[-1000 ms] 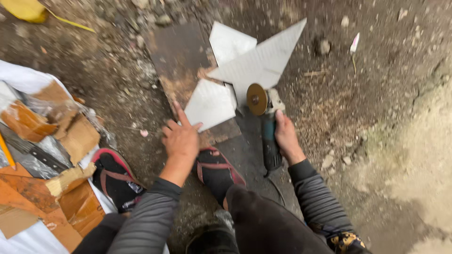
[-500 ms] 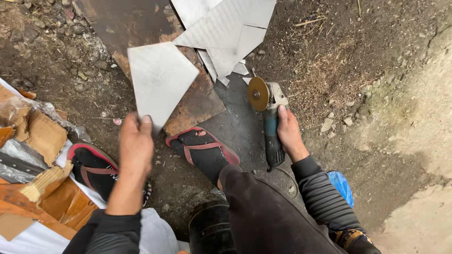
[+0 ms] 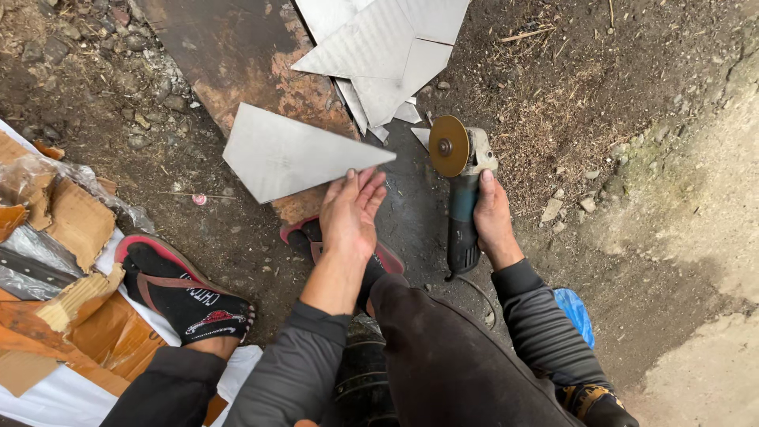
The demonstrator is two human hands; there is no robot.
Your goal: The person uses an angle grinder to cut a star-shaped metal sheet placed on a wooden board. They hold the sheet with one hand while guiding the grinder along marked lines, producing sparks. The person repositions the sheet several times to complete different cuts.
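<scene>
- The left hand (image 3: 352,209) meets the lower edge of a grey triangular sheet piece (image 3: 292,154) near its pointed right corner. The fingers lie stretched out along that edge. I cannot tell whether this grip pinches the sheet or only touches it.
- The sheet piece lies up and to the left of that grip, partly over a rusty plate (image 3: 237,55) on the dirt ground (image 3: 632,95).
- The right hand (image 3: 492,217) has its grip clamped round the body of an angle grinder (image 3: 462,198). The grinder's disc (image 3: 447,146) is beyond the knuckles, just beside the sheet's point but apart from it. No sparks show.
- More cut sheet pieces (image 3: 387,47) are piled beyond both grips. Cardboard (image 3: 75,221) lies well to the left, and a sandalled foot (image 3: 186,296) rests below the left grip.
- By my reading, the step in hand is handling the cut piece, with the tool held aside.
- Shifting that piece calls for a sure pinch away from its sharp corner, with the disc kept clear of the fingers.
</scene>
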